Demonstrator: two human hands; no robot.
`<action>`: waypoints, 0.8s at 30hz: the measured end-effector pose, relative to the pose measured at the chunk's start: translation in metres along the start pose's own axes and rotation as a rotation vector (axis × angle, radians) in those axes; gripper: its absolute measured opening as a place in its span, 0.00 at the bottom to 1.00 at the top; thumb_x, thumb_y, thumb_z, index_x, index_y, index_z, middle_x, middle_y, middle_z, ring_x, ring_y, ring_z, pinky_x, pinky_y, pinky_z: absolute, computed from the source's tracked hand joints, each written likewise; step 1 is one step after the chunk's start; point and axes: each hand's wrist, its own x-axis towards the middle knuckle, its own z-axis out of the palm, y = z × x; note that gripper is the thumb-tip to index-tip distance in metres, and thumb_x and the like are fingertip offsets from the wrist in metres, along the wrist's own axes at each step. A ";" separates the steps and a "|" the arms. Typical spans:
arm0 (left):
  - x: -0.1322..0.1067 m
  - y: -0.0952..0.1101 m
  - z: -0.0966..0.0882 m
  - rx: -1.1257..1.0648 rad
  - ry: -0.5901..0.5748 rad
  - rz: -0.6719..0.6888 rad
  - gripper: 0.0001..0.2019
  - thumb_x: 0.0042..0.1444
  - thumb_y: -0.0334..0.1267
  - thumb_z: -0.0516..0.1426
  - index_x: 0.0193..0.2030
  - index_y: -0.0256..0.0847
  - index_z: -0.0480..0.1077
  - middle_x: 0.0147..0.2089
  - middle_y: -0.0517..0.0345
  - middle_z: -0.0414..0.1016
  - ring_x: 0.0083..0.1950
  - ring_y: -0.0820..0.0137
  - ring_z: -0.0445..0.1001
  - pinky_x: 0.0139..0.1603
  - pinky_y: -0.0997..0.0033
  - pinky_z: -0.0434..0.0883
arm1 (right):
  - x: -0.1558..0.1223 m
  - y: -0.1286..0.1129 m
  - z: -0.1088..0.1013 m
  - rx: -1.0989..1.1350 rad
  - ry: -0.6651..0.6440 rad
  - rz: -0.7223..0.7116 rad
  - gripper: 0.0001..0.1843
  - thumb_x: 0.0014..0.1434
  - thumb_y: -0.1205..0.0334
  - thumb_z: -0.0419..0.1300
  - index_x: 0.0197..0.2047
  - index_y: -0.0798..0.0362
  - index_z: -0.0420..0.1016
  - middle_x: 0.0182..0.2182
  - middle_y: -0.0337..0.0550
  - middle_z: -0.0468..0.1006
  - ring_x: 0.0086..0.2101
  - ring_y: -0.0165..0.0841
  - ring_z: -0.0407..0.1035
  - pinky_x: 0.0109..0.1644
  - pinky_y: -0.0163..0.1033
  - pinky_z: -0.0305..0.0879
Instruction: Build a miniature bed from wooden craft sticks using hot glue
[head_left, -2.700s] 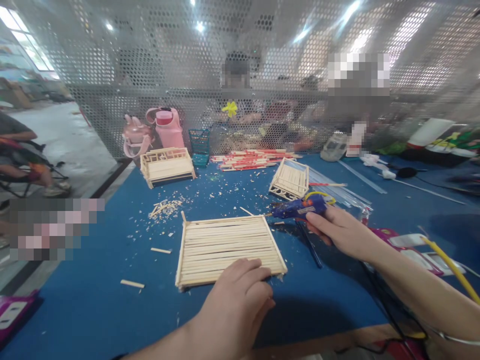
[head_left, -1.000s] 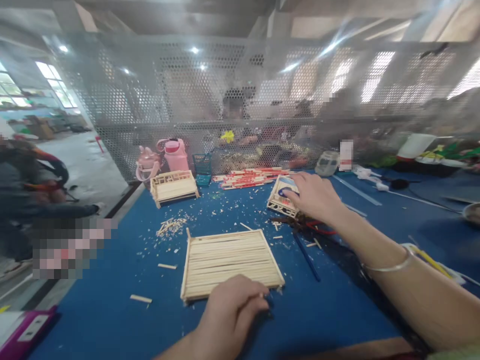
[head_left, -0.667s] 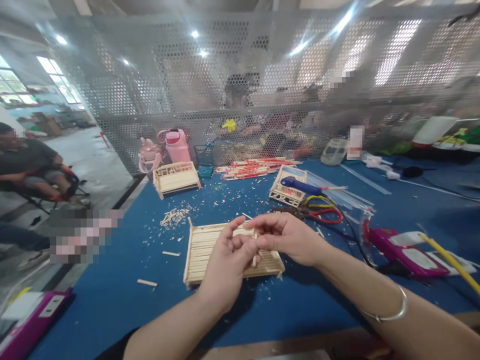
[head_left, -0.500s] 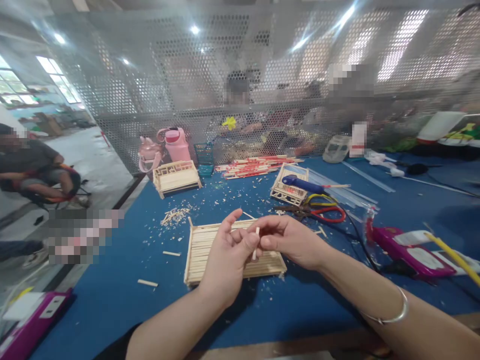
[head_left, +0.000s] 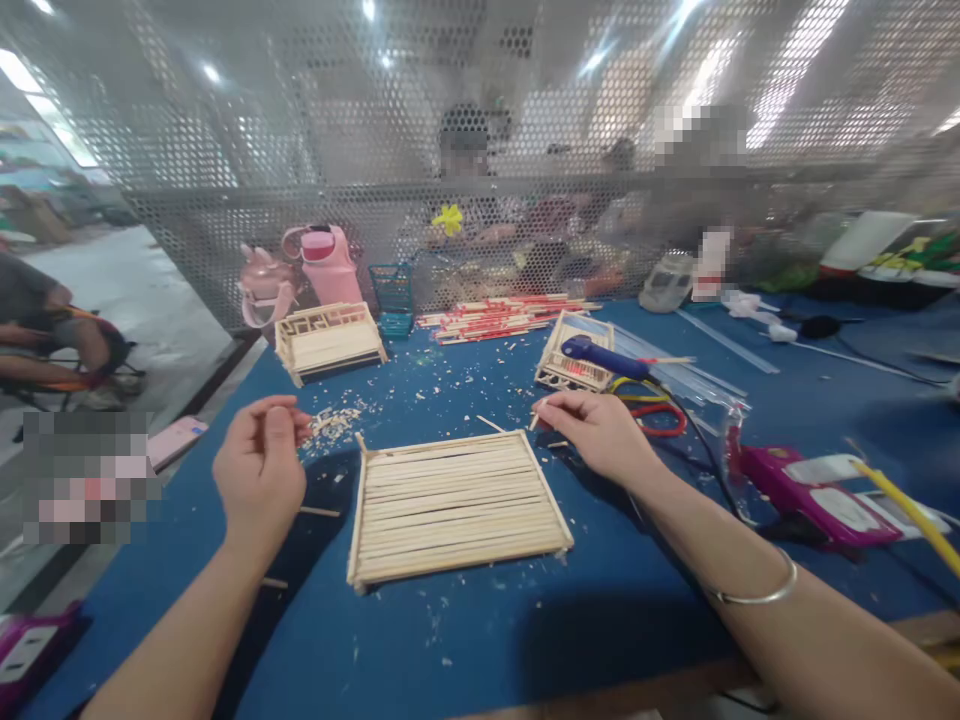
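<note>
Right grip [head_left: 596,432] pinching short pale wooden stick [head_left: 535,416] between fingertips. Left grip [head_left: 264,460] loosely curled — cannot tell whether anything sits inside. Between and nearer than both grips: flat rectangular panel [head_left: 457,510], slim sticks laid parallel, ridged surface. Just beyond right grip: smooth blue tool handle [head_left: 606,359] overlapping small slatted frame [head_left: 556,365]. Beside left grip: splintery chips [head_left: 334,425] on blue desk [head_left: 420,660].

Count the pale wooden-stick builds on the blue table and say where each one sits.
3: a flat rectangular panel at front centre; a bench-shaped build at back left; a small framed build at back right, partly covered by a blue-handled tool. No others show.
</note>
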 end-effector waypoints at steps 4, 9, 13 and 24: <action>-0.004 -0.011 0.000 0.077 -0.062 0.000 0.13 0.54 0.45 0.54 0.35 0.37 0.71 0.25 0.61 0.73 0.25 0.74 0.72 0.29 0.73 0.73 | -0.005 0.003 0.008 -0.039 0.020 -0.054 0.14 0.51 0.52 0.58 0.28 0.54 0.77 0.25 0.41 0.80 0.28 0.34 0.72 0.36 0.37 0.66; -0.009 -0.005 -0.001 0.139 -0.128 -0.001 0.11 0.55 0.43 0.53 0.36 0.37 0.71 0.27 0.60 0.74 0.26 0.74 0.73 0.32 0.73 0.73 | -0.005 0.006 0.012 -0.046 0.050 -0.121 0.12 0.53 0.54 0.58 0.29 0.53 0.78 0.29 0.42 0.82 0.32 0.37 0.75 0.40 0.40 0.69; -0.009 -0.005 -0.002 0.166 -0.129 0.006 0.11 0.56 0.43 0.52 0.36 0.38 0.71 0.27 0.60 0.74 0.27 0.73 0.73 0.33 0.72 0.73 | -0.006 0.006 0.013 -0.061 0.055 -0.154 0.10 0.53 0.57 0.57 0.28 0.52 0.78 0.30 0.42 0.82 0.33 0.37 0.75 0.40 0.40 0.69; -0.010 -0.003 0.000 0.209 -0.136 0.024 0.11 0.56 0.41 0.52 0.37 0.37 0.71 0.28 0.59 0.74 0.28 0.73 0.74 0.34 0.73 0.72 | -0.004 0.007 0.013 -0.121 0.009 -0.256 0.07 0.53 0.60 0.59 0.27 0.52 0.75 0.30 0.42 0.79 0.33 0.34 0.73 0.40 0.38 0.67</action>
